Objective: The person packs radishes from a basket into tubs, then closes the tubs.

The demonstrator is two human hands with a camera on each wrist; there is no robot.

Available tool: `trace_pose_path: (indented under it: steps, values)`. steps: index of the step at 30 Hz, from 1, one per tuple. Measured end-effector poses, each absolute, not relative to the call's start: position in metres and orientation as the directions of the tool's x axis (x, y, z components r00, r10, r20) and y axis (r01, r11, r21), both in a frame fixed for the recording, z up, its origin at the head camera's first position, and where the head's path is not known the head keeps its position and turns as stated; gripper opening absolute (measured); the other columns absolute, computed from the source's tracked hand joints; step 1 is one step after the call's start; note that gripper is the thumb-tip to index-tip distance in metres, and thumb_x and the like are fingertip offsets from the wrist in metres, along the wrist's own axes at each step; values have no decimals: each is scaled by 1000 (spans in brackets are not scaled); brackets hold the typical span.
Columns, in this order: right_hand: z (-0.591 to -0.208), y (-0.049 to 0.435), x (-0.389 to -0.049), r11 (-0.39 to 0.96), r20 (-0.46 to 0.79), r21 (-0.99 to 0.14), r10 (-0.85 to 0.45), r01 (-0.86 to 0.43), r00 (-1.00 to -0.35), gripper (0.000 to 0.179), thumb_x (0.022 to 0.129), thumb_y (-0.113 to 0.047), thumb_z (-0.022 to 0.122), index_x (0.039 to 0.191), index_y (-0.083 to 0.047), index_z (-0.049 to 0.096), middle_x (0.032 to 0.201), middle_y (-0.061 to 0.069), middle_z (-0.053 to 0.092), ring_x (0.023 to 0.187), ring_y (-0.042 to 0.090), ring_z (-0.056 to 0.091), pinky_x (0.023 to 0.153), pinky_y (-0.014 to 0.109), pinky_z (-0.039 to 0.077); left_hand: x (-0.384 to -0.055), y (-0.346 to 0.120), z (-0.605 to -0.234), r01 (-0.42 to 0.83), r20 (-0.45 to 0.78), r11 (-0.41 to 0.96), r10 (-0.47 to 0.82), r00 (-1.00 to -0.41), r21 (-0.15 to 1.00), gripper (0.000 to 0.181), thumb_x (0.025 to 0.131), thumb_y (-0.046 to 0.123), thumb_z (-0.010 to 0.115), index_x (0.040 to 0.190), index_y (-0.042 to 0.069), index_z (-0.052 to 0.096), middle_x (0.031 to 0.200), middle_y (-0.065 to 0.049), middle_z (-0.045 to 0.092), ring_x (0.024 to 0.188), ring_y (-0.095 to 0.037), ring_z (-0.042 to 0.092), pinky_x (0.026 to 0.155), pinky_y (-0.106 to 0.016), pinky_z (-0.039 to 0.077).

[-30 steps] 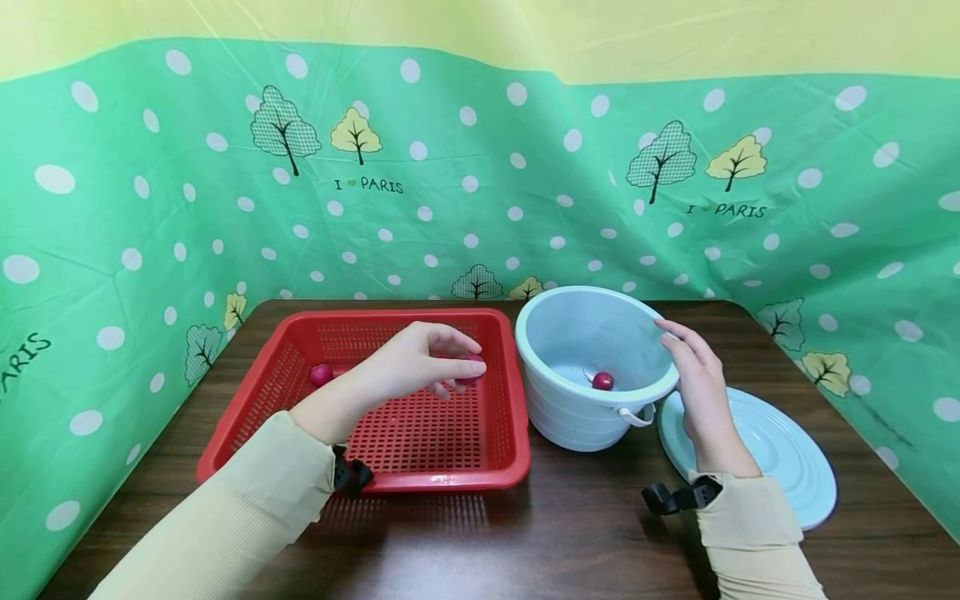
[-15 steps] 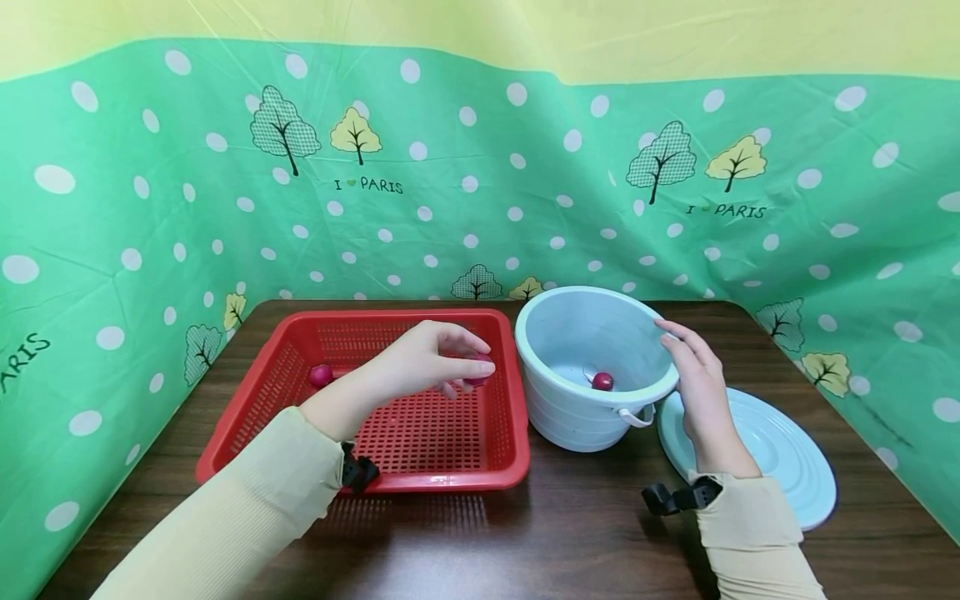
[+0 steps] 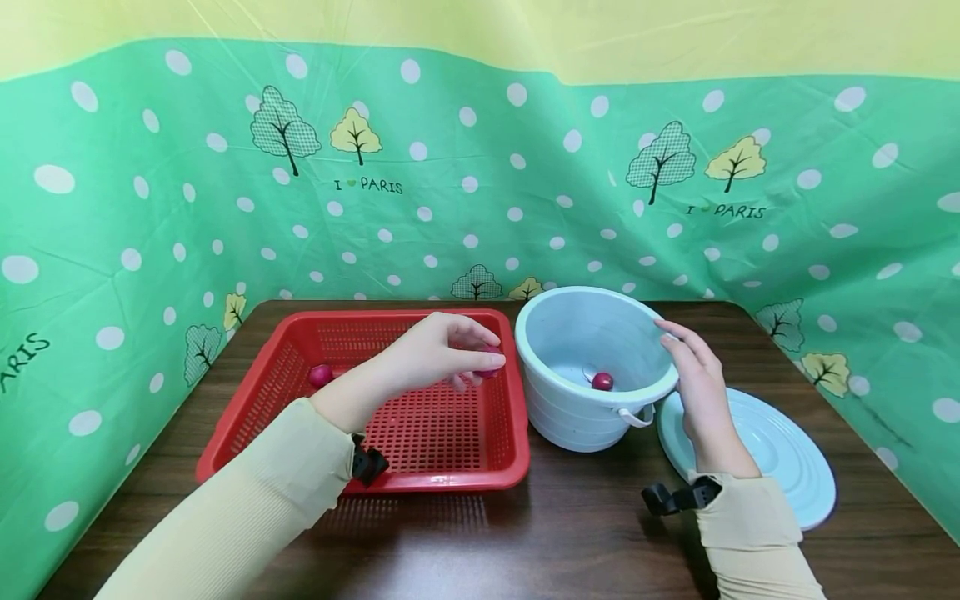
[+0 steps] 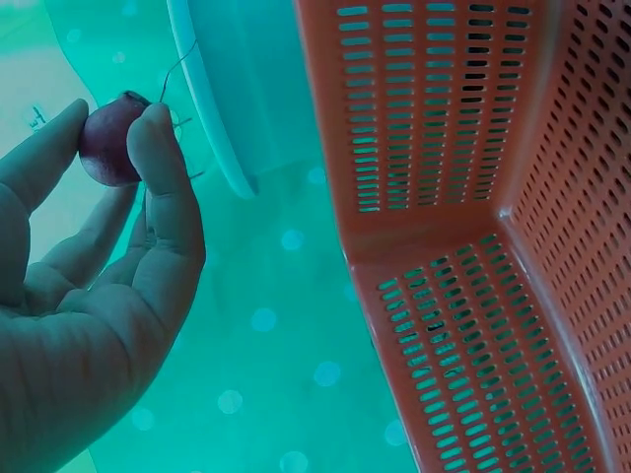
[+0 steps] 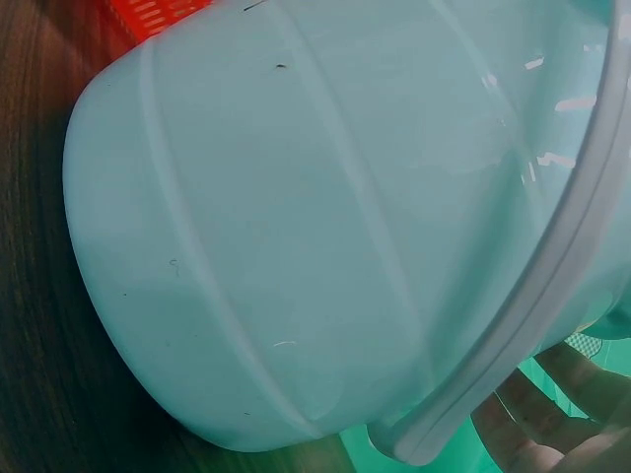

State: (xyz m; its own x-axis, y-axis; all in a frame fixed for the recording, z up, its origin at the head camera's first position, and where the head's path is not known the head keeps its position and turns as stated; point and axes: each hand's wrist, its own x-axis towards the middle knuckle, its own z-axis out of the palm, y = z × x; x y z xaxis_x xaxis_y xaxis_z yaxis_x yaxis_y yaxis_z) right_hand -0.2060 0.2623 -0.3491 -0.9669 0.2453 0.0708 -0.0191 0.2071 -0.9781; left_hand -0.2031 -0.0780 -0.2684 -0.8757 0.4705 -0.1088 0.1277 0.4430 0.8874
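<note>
My left hand (image 3: 423, 354) pinches a small red radish (image 4: 106, 148) between thumb and fingertips. It hovers over the right side of the red plastic basket (image 3: 450, 481), close to the pale blue bucket (image 3: 573, 421). In the left wrist view, thin root hairs stick out beside the radish. My right hand (image 3: 703, 396) touches the bucket's right rim with fairly straight fingers. A second radish (image 3: 602, 382) lies on the bucket's bottom. Another radish (image 3: 321, 376) sits at the basket's left side, and my left forearm hides part of the basket.
A round light blue lid (image 3: 787, 462) lies on the dark wooden table (image 3: 570, 533), right of the bucket and partly behind my right wrist. The bucket's white handle (image 3: 637, 417) hangs at its front right. A green patterned cloth (image 3: 450, 200) surrounds the table.
My left hand has moved a little to the right and slightly up, carrying the radish toward the bucket. The right hand, bucket and basket look unchanged.
</note>
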Motion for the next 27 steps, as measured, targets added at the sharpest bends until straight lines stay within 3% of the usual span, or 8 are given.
trace_pose_path:
  steps: [7,13,23,27]
  values:
    - [-349,262,-206,198,68,-980,243,-20,-968,46,105,-42,39,147,-26,48,157,9,35,130,22,39,114,63,26,-206,-69,-264,130,-93,404,487,-868,905,38,90,25,74,122,7,66,101,-6,75,77,-19,68,66,-29,56]
    - [-349,262,-206,169,67,-985,244,-26,-967,46,104,-42,40,146,-26,49,158,10,33,135,28,33,116,68,18,-208,-60,-263,167,-56,372,521,-852,913,37,90,26,74,122,9,66,100,-5,76,87,-31,70,64,-27,54]
    - [-349,262,-206,189,64,-982,247,-16,-967,46,105,-42,39,146,-27,49,157,8,35,131,22,38,115,64,25,-214,-42,-264,177,-31,343,522,-853,923,37,91,24,73,123,8,65,103,-8,74,95,-37,69,69,-31,59]
    - [-349,262,-206,187,70,-982,245,-23,-967,45,105,-43,40,146,-26,49,156,7,35,131,21,37,115,64,24,-219,-33,-265,177,-24,330,523,-852,927,37,91,23,73,124,8,65,103,-8,74,92,-32,70,71,-31,59]
